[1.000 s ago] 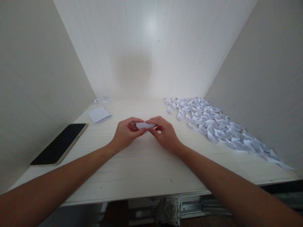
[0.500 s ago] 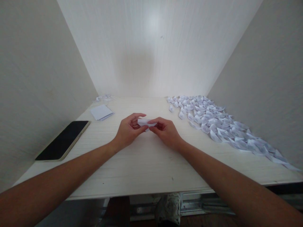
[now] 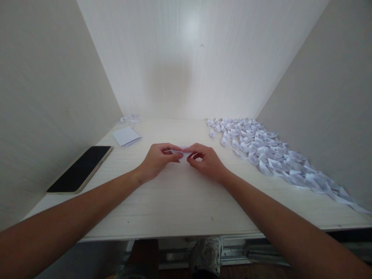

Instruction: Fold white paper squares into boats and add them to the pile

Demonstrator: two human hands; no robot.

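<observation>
A small folded piece of white paper is pinched between my two hands over the middle of the table. My left hand grips its left side, thumb in front and index finger along the top. On the right side, my right hand has its index finger at the top edge and its thumb curled close below. The fingers hide much of the paper, so its exact folded shape is unclear.
A phone lies at the left, with a stack of white paper squares beyond it. Thin paper scraps lie in the far left corner. Many small folded paper boats spread along the right wall.
The paper has been turned or folded between my fingers and shows less of its flat face. My index fingers now meet at its top edge. The view has shifted slightly.
</observation>
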